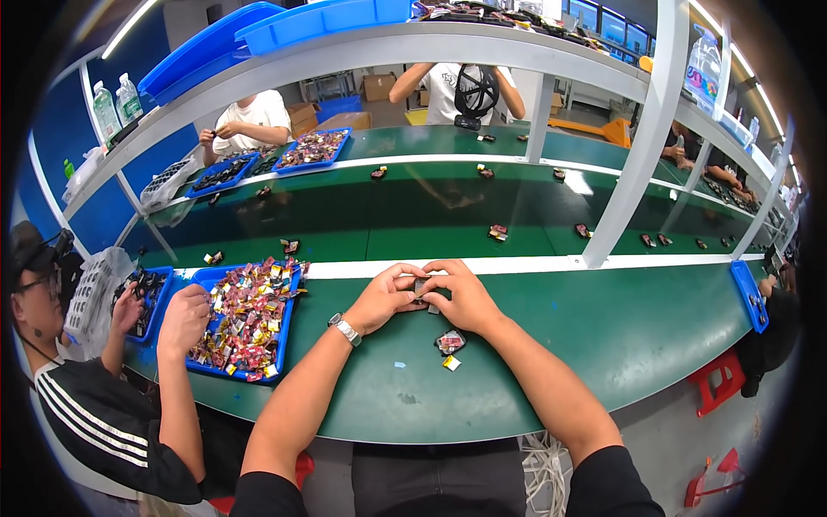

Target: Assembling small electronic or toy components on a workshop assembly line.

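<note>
Small dark square component (421, 287) pinched between left hand (385, 297) and right hand (463, 297), fingertips closed; mid-assembly, probably needing careful alignment next.

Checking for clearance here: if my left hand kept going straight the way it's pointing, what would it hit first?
Your left hand points right, at the small dark part it already pinches; just beyond that is your right hand, whose fingertips meet it there. Nothing else seems to lie between them.

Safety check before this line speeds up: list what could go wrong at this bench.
1. Both hands, left and right, pinch one small part; it could slip from the grip.
2. Loose pieces lie by the right wrist and may get swept away.
3. The neighbour's hand crowds the blue tray.
</note>
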A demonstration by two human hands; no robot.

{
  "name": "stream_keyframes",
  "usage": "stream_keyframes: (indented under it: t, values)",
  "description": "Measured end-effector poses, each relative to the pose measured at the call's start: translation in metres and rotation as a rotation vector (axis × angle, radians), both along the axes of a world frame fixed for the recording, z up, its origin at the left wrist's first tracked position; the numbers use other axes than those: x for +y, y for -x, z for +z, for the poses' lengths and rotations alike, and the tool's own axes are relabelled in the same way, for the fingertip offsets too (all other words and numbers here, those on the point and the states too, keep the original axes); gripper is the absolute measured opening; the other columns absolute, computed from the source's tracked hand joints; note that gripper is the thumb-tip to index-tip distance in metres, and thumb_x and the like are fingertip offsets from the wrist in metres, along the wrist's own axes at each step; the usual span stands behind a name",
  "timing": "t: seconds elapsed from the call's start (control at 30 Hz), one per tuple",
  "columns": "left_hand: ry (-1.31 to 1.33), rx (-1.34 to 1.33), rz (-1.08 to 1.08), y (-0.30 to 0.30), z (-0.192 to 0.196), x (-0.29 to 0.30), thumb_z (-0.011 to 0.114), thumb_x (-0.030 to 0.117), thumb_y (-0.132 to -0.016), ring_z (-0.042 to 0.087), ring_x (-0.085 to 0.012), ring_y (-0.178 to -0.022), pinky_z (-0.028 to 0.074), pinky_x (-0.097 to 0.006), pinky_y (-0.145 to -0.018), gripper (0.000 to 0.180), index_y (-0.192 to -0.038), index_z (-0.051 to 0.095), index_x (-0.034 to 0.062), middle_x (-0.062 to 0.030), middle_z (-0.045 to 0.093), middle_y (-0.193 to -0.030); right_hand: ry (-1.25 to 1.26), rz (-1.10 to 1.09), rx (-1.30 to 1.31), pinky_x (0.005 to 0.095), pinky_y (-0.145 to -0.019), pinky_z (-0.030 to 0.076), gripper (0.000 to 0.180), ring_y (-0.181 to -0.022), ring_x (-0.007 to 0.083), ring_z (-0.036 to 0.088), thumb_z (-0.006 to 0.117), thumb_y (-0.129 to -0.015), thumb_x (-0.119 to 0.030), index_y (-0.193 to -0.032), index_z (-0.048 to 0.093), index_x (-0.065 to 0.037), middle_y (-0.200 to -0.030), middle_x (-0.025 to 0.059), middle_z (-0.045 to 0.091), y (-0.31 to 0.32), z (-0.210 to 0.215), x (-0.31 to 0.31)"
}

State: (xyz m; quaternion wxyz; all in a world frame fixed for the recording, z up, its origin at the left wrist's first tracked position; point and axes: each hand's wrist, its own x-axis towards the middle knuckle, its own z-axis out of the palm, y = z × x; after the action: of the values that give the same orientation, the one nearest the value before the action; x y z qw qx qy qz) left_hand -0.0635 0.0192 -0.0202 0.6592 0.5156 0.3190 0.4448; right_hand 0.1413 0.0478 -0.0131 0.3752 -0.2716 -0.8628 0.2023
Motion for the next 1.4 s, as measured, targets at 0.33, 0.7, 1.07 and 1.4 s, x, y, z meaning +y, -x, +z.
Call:
stream_keyframes:
  t: [0.33,0.7,1.07,1.4]
  values:
    - [-0.025,0.025,-0.05,0.002,0.0,-0.002,0.054,-0.006,-0.09,0.06,-0.0174,-0.109,0.051,-0.035,-0.099,0.038,-0.126,0.046,0.0045,-0.0102,0.059,-0.119,0.094,-0.008,0.044,0.0386,-0.101,0.042,0.006,-0.117,0.0281,0.052,0.069,-0.08,-0.011,-0.086,0.071,-0.007,-0.12,0.007,0.061,0.001,0.001,-0.004]
    - [0.024,0.019,0.004,-0.001,0.003,-0.003,0.054,0.002,-0.095,0.06,-0.0162,-0.108,0.052,-0.033,-0.094,0.029,-0.123,0.049,0.0077,-0.0068,0.061,-0.118,0.064,-0.051,0.11,0.0387,-0.099,0.044,0.008,-0.116,0.0279,0.052,0.071,-0.08,-0.01,-0.087,0.069,-0.007,-0.119,0.0067,0.06,0.004,-0.003,-0.01]
    - [0.034,-0.062,0.005,0.005,-0.008,0.001,0.058,0.007,-0.094,0.06,-0.0155,-0.108,0.053,-0.031,-0.089,0.027,-0.121,0.052,0.008,-0.0065,0.059,-0.123,0.092,-0.148,0.215,0.0365,-0.096,0.046,0.014,-0.113,0.0258,0.054,0.073,-0.08,-0.011,-0.093,0.074,-0.01,-0.119,0.004,0.062,0.015,-0.018,-0.015]
    - [-0.031,-0.076,0.042,-0.004,-0.005,-0.001,0.058,0.009,-0.095,0.058,-0.0183,-0.114,0.051,-0.034,-0.094,0.026,-0.12,0.05,0.008,-0.0104,0.055,-0.132,0.164,-0.154,0.264,0.0384,-0.102,0.043,0.017,-0.121,0.0265,0.051,0.072,-0.079,-0.009,-0.096,0.075,-0.011,-0.128,0.005,0.06,0.016,-0.018,-0.012]
